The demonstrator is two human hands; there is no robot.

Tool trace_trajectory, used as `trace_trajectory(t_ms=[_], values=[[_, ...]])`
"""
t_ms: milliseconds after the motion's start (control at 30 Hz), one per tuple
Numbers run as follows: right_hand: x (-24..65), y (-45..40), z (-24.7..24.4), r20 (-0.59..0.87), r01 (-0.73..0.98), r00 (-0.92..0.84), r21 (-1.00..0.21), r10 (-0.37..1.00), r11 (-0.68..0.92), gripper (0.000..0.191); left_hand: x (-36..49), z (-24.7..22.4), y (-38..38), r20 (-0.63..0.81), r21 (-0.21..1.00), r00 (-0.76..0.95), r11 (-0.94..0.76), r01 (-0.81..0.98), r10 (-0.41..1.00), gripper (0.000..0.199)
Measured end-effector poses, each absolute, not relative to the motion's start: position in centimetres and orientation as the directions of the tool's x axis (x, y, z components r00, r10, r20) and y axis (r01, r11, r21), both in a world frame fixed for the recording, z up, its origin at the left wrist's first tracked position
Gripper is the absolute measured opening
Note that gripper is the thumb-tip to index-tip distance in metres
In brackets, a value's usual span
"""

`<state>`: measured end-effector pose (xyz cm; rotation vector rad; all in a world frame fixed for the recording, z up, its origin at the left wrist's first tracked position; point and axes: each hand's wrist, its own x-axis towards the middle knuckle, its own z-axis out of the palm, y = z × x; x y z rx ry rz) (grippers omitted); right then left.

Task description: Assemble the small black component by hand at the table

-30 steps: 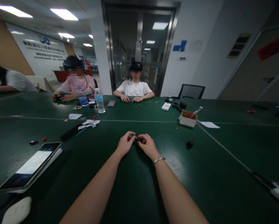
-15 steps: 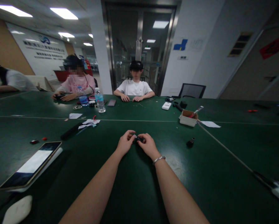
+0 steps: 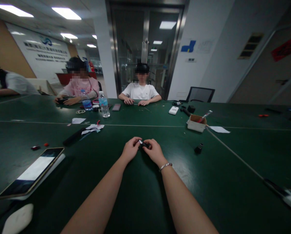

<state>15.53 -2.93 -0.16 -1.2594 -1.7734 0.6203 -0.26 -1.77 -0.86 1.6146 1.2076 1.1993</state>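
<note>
Over the table's middle, my left hand [image 3: 131, 149] and my right hand [image 3: 154, 151] meet around a small black piece with a shiny silver end [image 3: 142, 143]. Its dark part sits in the closed fingers of my right hand. The thumb and fingertips of my left hand are closed at the silver end. Fingers cover much of the piece, and its kind is too small to make out. A second small black object [image 3: 198, 149] stands to the right of my right hand.
A small open box [image 3: 196, 126] with tools stands ahead right. To the left lie a phone [image 3: 33, 172] propped on a stand, a black rod-like thing [image 3: 73, 136] and paper scraps [image 3: 93, 128]. Across the table are water bottles [image 3: 104, 105] and a person in white [image 3: 142, 92].
The silver end between my hands shows more plainly, and my left fingers have shifted slightly on it. My arms stay in nearly the same place.
</note>
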Motion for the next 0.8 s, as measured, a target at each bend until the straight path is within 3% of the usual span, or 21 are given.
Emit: trace_trajectory(t_ms=[800], values=[[15.6,-2.8,-0.3,0.357,0.522,-0.131,-0.768,0.925,0.371,0.021,-0.7,-1.5,-1.1,0.257,0.93,0.1,-0.274,0.243,0.961,0.028]])
